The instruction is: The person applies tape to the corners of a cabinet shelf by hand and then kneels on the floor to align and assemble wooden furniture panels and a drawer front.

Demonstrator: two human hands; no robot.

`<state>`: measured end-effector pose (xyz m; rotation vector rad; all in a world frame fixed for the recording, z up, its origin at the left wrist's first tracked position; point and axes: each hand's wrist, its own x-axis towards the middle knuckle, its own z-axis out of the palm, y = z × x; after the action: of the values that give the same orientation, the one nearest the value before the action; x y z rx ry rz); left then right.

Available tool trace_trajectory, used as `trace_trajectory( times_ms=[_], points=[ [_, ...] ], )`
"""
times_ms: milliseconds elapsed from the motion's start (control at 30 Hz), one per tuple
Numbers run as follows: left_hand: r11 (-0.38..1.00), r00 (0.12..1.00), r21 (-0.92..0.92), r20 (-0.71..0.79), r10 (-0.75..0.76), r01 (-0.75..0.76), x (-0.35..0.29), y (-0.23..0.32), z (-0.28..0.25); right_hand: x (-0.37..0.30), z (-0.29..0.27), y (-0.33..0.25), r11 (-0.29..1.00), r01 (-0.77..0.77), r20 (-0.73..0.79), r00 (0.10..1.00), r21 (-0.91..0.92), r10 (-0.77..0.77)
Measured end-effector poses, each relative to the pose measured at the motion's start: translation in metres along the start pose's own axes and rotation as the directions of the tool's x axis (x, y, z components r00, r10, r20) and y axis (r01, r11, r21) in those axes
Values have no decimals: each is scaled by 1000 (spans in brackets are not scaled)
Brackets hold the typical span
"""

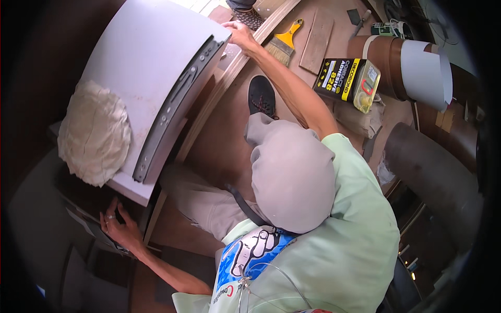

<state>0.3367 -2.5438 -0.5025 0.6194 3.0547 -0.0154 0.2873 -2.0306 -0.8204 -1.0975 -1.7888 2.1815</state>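
A white, box-like drawer (162, 49) lies tilted before me, with a dark metal drawer slide (175, 109) along its near side. My right hand (241, 36) grips its far right corner, fingers curled at the edge. On the drawer's left end rests a crumpled cream cloth (95, 133). Below that end is my left hand (121, 225), thumb and fingers apart, beside a dark panel edge. Whether its fingertips touch the panel, I cannot tell. A ring shows on one finger.
A wooden rail (229, 78) runs along the drawer. To the right lie a yellow-handled brush (284, 43), a wooden board (317, 40), a black-and-yellow adhesive can (339, 78) and brown rolls of sheet (383, 65). A shoe of another person (248, 18) shows at the top.
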Motion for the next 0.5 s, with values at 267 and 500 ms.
trace_trajectory(
  times_ms=[267, 500],
  points=[
    [755, 880, -464, 137, -455, 463, 7, 23, 0, 69, 42, 25, 838, -401, -61, 910, -370, 409],
    [-32, 521, -792, 431, -737, 610, 31, 84, 8, 96, 54, 130, 708, -210, 96, 926, -674, 366]
  ],
)
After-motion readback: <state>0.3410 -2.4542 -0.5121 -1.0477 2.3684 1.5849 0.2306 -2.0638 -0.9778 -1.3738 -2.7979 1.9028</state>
